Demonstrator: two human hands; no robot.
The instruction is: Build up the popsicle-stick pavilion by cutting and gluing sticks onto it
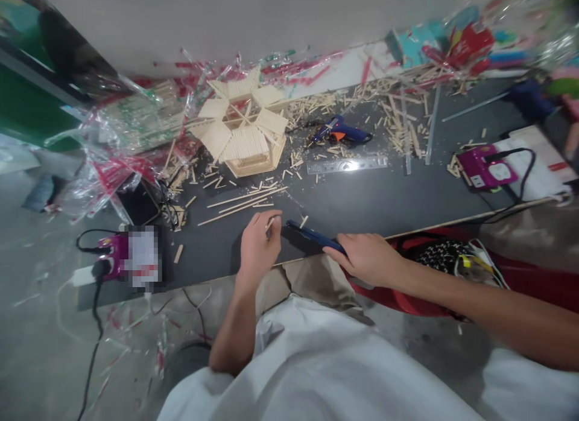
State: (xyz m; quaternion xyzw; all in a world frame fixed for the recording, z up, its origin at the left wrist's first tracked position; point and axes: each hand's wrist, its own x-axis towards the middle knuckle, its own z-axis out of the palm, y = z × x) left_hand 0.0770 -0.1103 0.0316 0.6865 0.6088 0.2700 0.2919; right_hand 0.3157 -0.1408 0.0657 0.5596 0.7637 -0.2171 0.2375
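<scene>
My left hand is over the front edge of the dark tabletop, fingers closed in a pinch on a short wooden stick. To its right, my right hand grips a long, slim dark blue hand tool; its exact kind is unclear. The tool's tip points left, close to my left fingers. A small cut stick piece lies just beyond the tool. Several long thin sticks lie beyond my left hand. Behind them stands a hexagonal stick-built model with flared panels.
A blue glue gun and a steel ruler lie mid-table among scattered stick bits. Purple power sockets sit at the right and left. A phone and plastic wrappers are at left. A red chair stands at the front right.
</scene>
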